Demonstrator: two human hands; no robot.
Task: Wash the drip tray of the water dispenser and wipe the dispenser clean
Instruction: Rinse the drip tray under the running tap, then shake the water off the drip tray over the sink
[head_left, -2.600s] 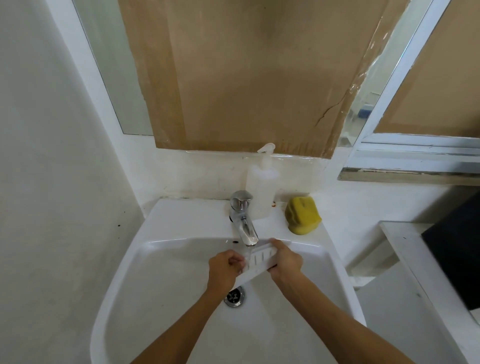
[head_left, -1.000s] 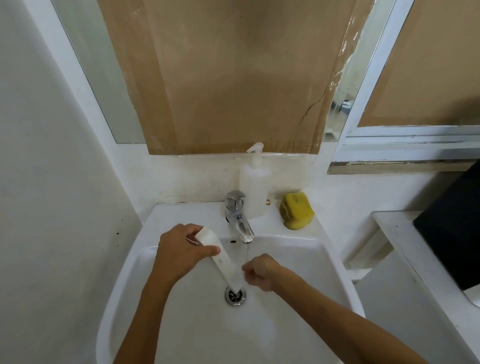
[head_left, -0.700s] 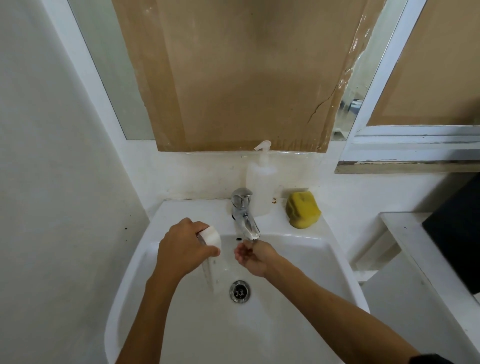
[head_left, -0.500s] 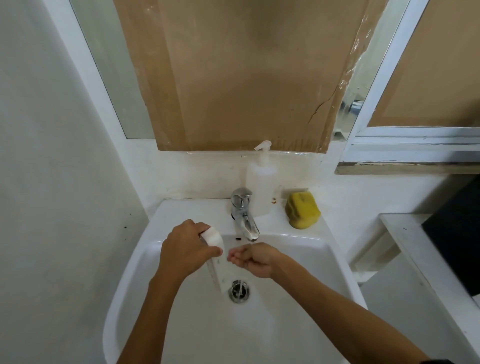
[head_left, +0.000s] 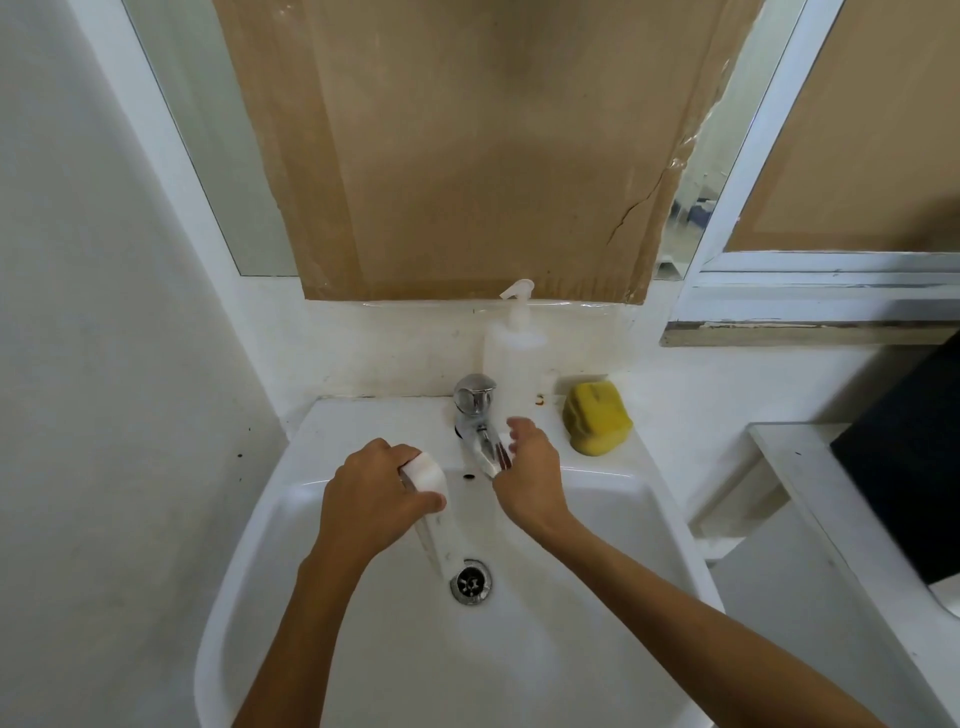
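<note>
My left hand (head_left: 376, 501) grips the top end of the white drip tray (head_left: 435, 525), which hangs on end inside the white sink (head_left: 249, 561), its lower end near the drain (head_left: 470, 581). My right hand (head_left: 530, 470) is raised beside the chrome tap (head_left: 475, 415), fingers apart and holding nothing, close to the spout. I see no water running from the spout. The water dispenser is not in view.
A white pump bottle (head_left: 514, 348) stands behind the tap and a yellow sponge (head_left: 596, 423) lies on the sink's back right corner. Brown cardboard (head_left: 467, 145) covers the mirror. A white ledge (head_left: 831, 519) with a dark object (head_left: 914, 467) is at the right.
Earlier both hands held the tray under the running tap. The left hand now holds it alone, on end. The right hand rose from under the spout to beside the tap.
</note>
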